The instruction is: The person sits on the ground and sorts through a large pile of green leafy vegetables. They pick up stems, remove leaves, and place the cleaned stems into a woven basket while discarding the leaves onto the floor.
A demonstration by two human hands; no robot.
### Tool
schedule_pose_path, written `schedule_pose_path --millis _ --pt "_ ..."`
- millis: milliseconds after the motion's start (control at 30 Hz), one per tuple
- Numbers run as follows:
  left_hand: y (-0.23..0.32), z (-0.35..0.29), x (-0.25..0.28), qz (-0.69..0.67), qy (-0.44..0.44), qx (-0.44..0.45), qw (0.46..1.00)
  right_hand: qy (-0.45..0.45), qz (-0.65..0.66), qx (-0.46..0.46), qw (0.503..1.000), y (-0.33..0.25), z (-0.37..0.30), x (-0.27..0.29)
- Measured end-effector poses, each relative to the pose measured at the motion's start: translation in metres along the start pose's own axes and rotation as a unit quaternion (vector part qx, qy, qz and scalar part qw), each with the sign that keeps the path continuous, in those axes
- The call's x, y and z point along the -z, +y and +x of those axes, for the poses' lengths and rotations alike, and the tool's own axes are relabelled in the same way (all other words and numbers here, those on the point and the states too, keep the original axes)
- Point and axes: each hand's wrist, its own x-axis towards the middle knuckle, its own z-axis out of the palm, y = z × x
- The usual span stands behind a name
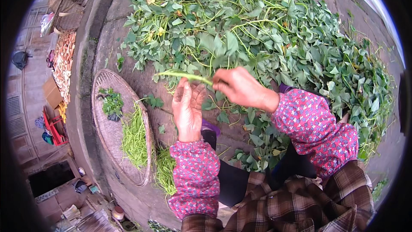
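plaid cloth (283, 204) lies below green stems (171, 74) running leftward from the pinching right hand (243, 87) past the left hand (189, 111), its grip unclear.

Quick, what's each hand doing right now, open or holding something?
Left hand: fingers loosely curled, fingertips at the thin light-green plant stems; whether it grips can't be told.
Right hand: closed, pinching the stems' right end.

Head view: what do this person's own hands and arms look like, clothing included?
The left hand and right hand wear no gloves. The left sleeve and right sleeve are pinkish red with a small floral print in pale and bluish tones, puffy and gathered at the wrists. Brown plaid clothing shows beyond them.
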Motion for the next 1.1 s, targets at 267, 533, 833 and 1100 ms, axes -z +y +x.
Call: schedule_pose_path --millis 267,533,833,1100 --pt "0.004 0.031 0.032 0.022 0.096 -0.119 0.988 0.028 0.393 -0.217 0.893 0.006 0.014 0.01" --pt "-0.012 0.035 0.015 0.098 0.053 -0.16 0.981 0.025 0.397 -0.221 0.891 0.003 0.02 0.004" --pt "0.02 0.037 0.019 0.495 0.067 -0.441 0.746 -0.08 0.421 -0.25 0.868 -0.014 0.013 0.013" --pt "0.068 0.039 0.16 -0.12 0.042 -0.071 0.989 0.029 0.46 -0.272 0.845 0.001 0.001 0.055"
